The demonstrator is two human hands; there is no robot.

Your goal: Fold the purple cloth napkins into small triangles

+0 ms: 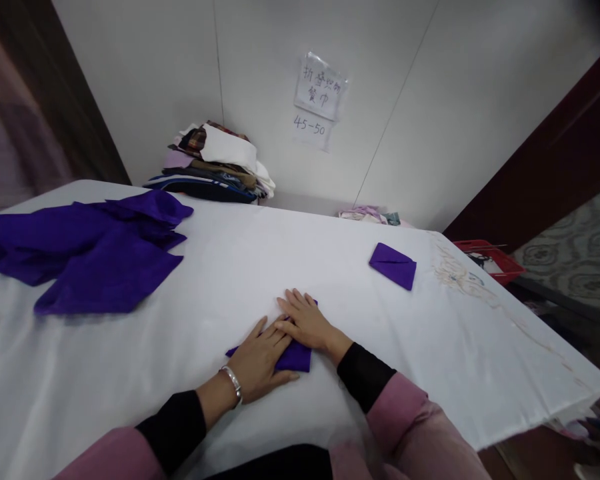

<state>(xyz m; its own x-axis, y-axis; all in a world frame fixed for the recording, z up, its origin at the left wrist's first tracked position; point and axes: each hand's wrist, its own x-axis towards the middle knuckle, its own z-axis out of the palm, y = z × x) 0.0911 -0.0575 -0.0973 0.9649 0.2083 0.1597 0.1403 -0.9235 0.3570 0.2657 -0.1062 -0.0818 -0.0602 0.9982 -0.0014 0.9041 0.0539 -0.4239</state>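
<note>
A purple cloth napkin [296, 358], partly folded, lies on the white-covered table [220, 267] close in front of me. My left hand [260, 363], with a silver bracelet at the wrist, rests on it with fingers stretched out. Flat on its upper right part lies my right hand [306, 323], fingers extended, its thumb by the left fingertips. Both palms hide much of the cloth, so its full shape cannot be made out. Farther right sits a small folded purple napkin [394, 265], untouched.
Loose purple cloths [115, 257] are heaped at the left. Behind the table's far edge stands a pile of folded clothes [220, 163] against the wall, with another small cloth bundle [365, 214]. A red basket [505, 263] is past the right edge. Paper signs [319, 93] hang on the wall.
</note>
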